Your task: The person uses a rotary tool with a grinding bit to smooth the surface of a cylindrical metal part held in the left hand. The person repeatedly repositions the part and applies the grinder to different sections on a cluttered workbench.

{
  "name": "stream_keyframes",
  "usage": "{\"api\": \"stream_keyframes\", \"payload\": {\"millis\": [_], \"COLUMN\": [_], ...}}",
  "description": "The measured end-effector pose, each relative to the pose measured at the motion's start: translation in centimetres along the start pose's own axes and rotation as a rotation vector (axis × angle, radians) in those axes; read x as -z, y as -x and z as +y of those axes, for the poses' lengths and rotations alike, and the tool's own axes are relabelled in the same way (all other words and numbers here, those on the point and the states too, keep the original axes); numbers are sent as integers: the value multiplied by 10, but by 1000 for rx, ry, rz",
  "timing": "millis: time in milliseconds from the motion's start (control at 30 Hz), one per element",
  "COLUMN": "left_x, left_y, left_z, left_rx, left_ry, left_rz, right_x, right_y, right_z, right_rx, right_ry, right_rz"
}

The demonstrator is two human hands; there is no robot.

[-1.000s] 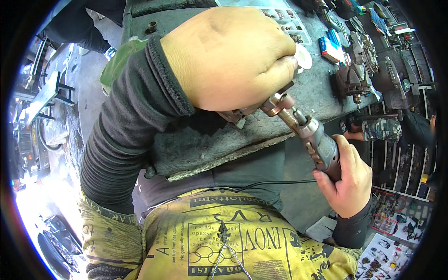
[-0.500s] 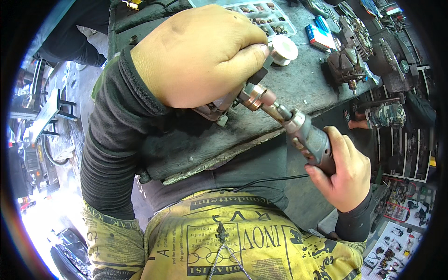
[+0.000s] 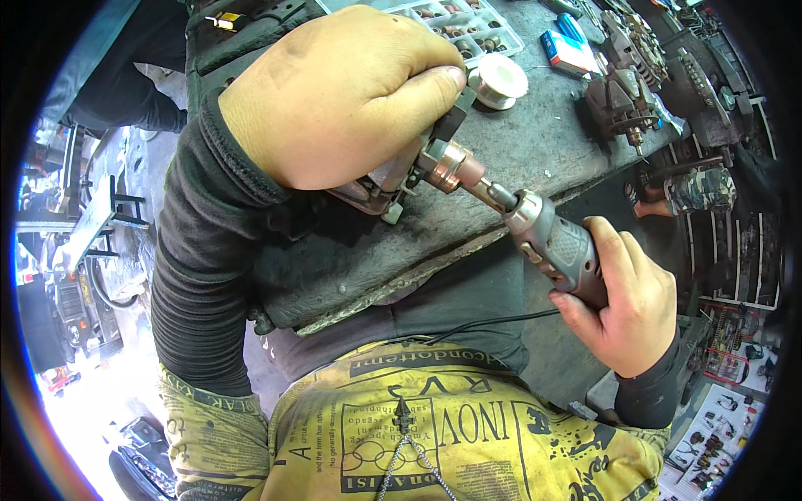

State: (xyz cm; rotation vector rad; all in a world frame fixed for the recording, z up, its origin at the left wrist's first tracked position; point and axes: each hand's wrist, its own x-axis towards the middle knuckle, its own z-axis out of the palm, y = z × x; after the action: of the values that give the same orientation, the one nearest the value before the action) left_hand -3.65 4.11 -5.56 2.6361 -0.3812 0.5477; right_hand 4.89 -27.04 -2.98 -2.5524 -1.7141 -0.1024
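My left hand [image 3: 342, 100] is wrapped over a dark metal machine part [image 3: 388, 185] on the workbench and covers most of it. A copper-coloured ring [image 3: 447, 167] sticks out of the part toward the right. My right hand [image 3: 631, 301] grips a grey rotary tool [image 3: 558, 244] by its body, out past the bench's front edge. The tool's bit, a reddish-brown grinding point [image 3: 470, 171], sits at the copper-coloured ring; whether it touches cannot be made out. A black cord [image 3: 493, 321] runs leftward below the tool, across my lap.
Beyond my left hand on the dark workbench [image 3: 351, 267] are a white spool [image 3: 499, 82], a clear compartment box [image 3: 493, 17] of small parts and a blue-and-white carton [image 3: 570, 54]. A metal assembly [image 3: 622, 104] stands farther right. Other people's legs show at left [image 3: 125, 92] and right [image 3: 702, 190].
The view has shifted slightly, so the bench items appear a little farther left. Both hands keep their grips, and the tool's bit stays at the copper-coloured ring.
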Motion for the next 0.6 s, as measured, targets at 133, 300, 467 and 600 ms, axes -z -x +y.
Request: {"api": "stream_keyframes", "payload": {"millis": [133,300,467,600], "left_x": [1,2,1,2], "left_y": [-2,-1,-1,-1], "left_z": [-2,-1,1,0], "left_rx": [-12,5,22,14], "left_ry": [13,35,39,62], "left_rz": [-14,-20,-18,-26], "right_x": [1,3,2,1], "right_y": [-1,-3,-2,-1], "right_z": [-1,-1,-4,-4], "right_rx": [84,27,19,13], "right_ry": [-10,2,-14,-4], "right_rz": [-76,-35,-48,-43]}}
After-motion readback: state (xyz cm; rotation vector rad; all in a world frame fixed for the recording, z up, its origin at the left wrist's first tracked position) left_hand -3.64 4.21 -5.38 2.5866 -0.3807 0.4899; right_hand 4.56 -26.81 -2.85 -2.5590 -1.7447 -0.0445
